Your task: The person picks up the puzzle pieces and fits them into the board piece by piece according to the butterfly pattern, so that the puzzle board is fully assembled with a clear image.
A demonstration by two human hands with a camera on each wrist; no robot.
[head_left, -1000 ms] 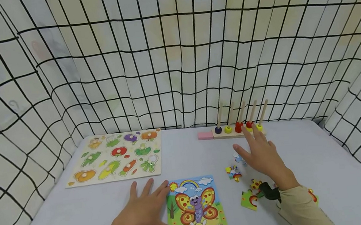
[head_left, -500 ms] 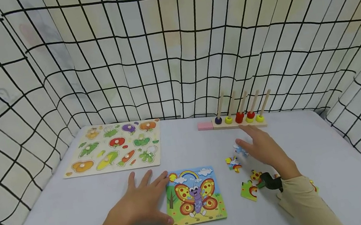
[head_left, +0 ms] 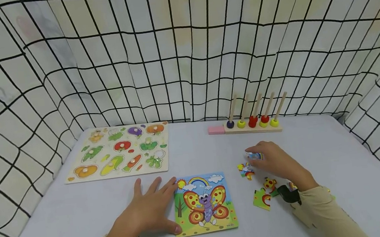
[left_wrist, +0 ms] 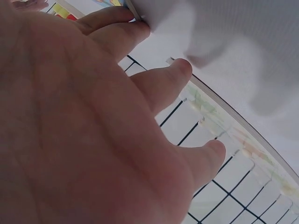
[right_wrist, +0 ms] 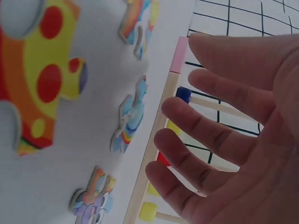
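My left hand lies with fingers spread along the left side of a square butterfly puzzle board. Its thumb rests on the lower left corner and the forefinger reaches the upper left one. Over a small blue rainbow jigsaw piece on the table is my right hand, thumb on the near side and fingertips on the far side. In the right wrist view, the fingers of the right hand are apart, and the rainbow piece lies on the white surface beside them.
More jigsaw pieces lie nearby, including a colourful one, a green one and a yellow spotted one. A vegetable peg puzzle is at back left. A bead-and-peg counting frame stands at back right, before the black netting.
My right hand has drawn back from near the counting frame, its fingers lowering and bending around the rainbow piece. The left hand stays at the board. The head view has tilted down slightly.
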